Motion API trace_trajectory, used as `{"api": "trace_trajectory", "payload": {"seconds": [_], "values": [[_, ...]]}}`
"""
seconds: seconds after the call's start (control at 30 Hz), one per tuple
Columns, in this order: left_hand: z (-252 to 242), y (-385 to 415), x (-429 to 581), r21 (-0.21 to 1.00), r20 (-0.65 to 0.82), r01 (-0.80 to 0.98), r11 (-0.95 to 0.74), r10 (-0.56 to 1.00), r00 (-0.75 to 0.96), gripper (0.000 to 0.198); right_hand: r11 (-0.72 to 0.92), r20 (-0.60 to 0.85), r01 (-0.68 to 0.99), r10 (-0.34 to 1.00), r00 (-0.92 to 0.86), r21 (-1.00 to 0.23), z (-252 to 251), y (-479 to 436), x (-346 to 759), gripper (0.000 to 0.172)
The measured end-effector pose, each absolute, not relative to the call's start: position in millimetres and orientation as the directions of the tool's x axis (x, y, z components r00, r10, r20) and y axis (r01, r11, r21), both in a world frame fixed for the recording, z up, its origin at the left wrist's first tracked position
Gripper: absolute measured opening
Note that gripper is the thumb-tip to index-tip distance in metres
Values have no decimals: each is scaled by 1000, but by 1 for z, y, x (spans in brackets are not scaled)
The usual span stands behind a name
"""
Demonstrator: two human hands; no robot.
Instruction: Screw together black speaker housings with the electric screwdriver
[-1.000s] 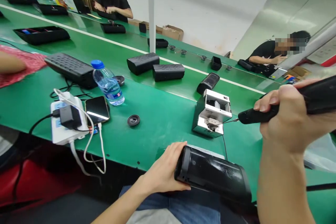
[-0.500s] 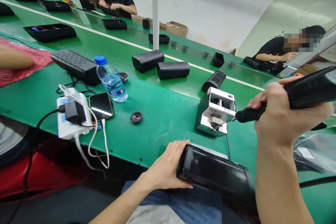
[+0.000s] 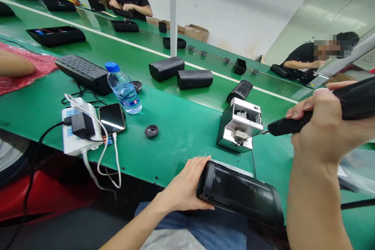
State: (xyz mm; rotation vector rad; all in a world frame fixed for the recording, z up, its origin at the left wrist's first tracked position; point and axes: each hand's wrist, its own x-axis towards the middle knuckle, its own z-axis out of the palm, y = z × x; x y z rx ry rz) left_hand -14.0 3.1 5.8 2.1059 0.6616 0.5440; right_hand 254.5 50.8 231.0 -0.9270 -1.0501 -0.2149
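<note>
Left hand low in the frame, just above blue jeans, fingers spread and curved over the near end of a black cylindrical speaker housing, a firm grasp with the palm along its side. Right hand at the right edge, fingers clenched around the grip of a black electric screwdriver, its slim nose pointing left and its bit tip just beside a metal screw feeder on a green assembly belt.

Open top of the feeder showing metal parts inside, their kind hard to tell. At the upper left, a black tray holding small blue and red items, too small to identify.

Left of centre, a blue-capped water bottle with a blue label, its writing unreadable. Beside it, a smartphone and a white power strip with a plugged-in black adapter and a blue label, also unreadable. Tiny print on the feeder, likewise illegible. Nearby on the belt, a round speaker driver. Farther off, two black speaker housings lying side by side.
</note>
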Motion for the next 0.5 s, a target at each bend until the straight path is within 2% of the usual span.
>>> {"api": "trace_trajectory", "payload": {"seconds": [0.2,0.5], "values": [[5,2,-14,814,142,276,-511,636,759,149,610,786,513,349,510,-603,217,59,251,15],[9,2,-15,827,166,241,-508,629,759,141,609,786,513,352,508,-605,215,52,244,11]]}}
